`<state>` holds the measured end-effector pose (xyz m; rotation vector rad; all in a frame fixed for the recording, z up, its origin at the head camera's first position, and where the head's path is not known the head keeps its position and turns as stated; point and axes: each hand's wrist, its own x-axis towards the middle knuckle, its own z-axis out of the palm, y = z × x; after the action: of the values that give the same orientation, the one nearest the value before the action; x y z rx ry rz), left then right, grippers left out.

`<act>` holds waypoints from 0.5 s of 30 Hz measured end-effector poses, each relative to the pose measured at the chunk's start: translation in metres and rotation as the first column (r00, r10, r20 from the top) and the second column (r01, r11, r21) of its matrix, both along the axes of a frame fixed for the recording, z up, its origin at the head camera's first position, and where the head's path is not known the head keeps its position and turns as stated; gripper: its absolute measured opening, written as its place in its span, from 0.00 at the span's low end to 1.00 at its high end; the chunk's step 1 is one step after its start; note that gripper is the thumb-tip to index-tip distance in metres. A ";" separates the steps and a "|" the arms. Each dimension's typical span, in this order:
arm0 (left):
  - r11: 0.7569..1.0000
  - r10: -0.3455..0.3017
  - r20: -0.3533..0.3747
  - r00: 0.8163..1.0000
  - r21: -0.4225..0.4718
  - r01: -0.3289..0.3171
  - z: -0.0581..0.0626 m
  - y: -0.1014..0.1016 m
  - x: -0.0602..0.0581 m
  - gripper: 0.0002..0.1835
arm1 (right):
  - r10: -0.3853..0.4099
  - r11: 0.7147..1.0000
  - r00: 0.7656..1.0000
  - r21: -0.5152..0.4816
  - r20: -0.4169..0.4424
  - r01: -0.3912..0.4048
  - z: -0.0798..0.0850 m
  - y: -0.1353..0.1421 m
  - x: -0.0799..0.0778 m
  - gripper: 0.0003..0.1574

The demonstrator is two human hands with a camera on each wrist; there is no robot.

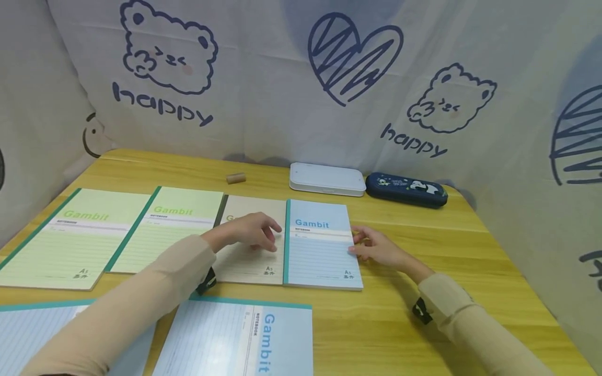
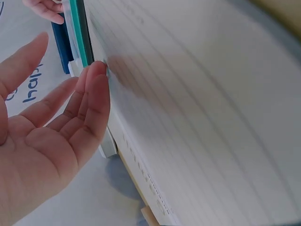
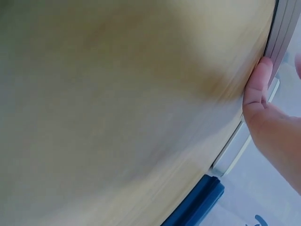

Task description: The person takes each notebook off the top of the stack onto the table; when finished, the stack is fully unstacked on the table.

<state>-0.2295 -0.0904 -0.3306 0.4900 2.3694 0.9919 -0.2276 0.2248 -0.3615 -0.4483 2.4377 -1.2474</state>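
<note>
A blue Gambit notebook lies upright to the viewer, with a teal spine on its left side. My right hand is at its right edge, fingertips against the side, and in the right wrist view the fingers meet the layered page edges. Left of it lies a beige notebook with a dark spine, its cover partly hidden by my left hand. That hand hovers low over the beige cover with loosely bent fingers and holds nothing; the left wrist view shows its fingertips close to the cover.
Two green notebooks lie further left. Nearer me are two more blue notebooks, turned sideways, one partly under my left sleeve. At the back stand a white case, a dark blue panda pencil case and a small brown cylinder.
</note>
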 end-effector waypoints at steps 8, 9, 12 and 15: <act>1.000 0.010 0.056 0.998 -0.030 -0.008 -0.004 0.008 -0.008 0.31 | -0.024 0.996 0.999 0.088 -0.035 0.027 0.005 -0.011 -0.001 0.36; 0.999 0.017 0.063 0.998 -0.035 -0.015 -0.004 0.009 -0.009 0.31 | -0.027 0.994 0.999 0.101 -0.045 0.032 0.005 -0.013 -0.001 0.35; 0.998 0.029 0.073 0.997 -0.052 -0.025 -0.005 0.012 -0.010 0.32 | -0.044 0.987 0.996 0.151 -0.077 0.055 0.004 -0.016 -0.002 0.37; 0.998 0.042 0.079 0.996 -0.059 -0.037 -0.006 0.013 -0.011 0.32 | -0.075 0.976 0.993 0.196 -0.095 0.092 0.004 -0.019 -0.002 0.45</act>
<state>-0.2404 -0.0772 -0.3364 0.3762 2.3369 0.9405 -0.2294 0.2061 -0.3579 -0.3529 2.6475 -1.0192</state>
